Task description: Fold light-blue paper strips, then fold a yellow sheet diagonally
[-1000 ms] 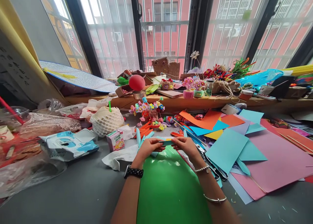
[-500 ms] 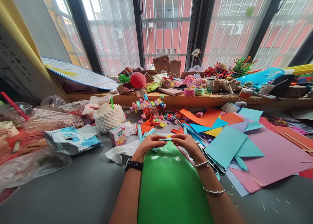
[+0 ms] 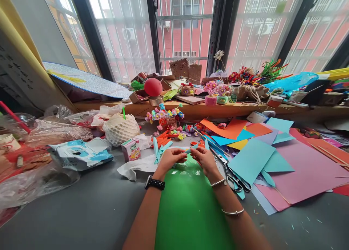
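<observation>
Between my hands is a small light-blue strip of paper (image 3: 188,151), pinched at both ends above the far end of a glossy green mat (image 3: 191,202). My left hand (image 3: 171,159) has thumb and fingers closed on its left end. My right hand (image 3: 204,158) grips the other end, fingertips close to the left ones. More folded light-blue paper strips (image 3: 160,150) lie just beyond my left hand. Scissors (image 3: 233,181) rest on the table to the right of my right wrist.
Coloured paper sheets (image 3: 294,170) spread over the right side. A pink box (image 3: 131,150), a wet-wipes pack (image 3: 79,155) and a net-wrapped coconut (image 3: 121,130) stand left. Crafted flowers (image 3: 166,119) are straight ahead below the cluttered windowsill (image 3: 191,110). Part of another person's hand (image 3: 4,166) shows far left.
My hands have come closer together and the paper strip has tilted, its right end higher. My right forearm has shifted left, showing more of the scissors.
</observation>
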Demonstrator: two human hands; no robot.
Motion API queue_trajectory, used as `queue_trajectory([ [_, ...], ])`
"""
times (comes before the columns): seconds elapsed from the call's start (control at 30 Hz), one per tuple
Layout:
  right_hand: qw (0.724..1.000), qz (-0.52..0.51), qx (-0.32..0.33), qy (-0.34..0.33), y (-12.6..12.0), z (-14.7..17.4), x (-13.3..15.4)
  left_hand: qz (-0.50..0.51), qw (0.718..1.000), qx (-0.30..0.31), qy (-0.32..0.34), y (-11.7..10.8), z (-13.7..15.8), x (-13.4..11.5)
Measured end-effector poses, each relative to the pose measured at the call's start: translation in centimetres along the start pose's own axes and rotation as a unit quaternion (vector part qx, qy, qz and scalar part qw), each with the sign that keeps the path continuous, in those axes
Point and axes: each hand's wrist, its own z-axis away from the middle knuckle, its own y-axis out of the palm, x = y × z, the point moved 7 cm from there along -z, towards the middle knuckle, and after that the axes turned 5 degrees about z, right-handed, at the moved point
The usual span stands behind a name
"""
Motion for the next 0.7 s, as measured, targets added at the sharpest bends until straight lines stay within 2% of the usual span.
queue_trajectory([
  [0.13, 0.998, 0.037, -0.032, -0.032, -0.4, -0.1, 0.2, -0.024, 1.0, 0.005, -0.018, 0.3, 0.0, 0.2],
  [0.27, 0.996, 0.043, -0.052, -0.058, -0.9, -0.2, 0.6, -0.022, 0.999, -0.019, 0.023, 0.3, -0.1, -0.2],
  [0.47, 0.995, 0.026, -0.072, -0.056, -0.9, 0.0, 0.7, -0.04, 0.997, -0.042, 0.048, 0.2, -0.1, -0.7],
  [0.7, 0.995, -0.002, -0.092, -0.043, -1.1, 0.3, 0.7, -0.011, 0.997, -0.058, 0.05, 0.0, 0.4, -1.1],
])
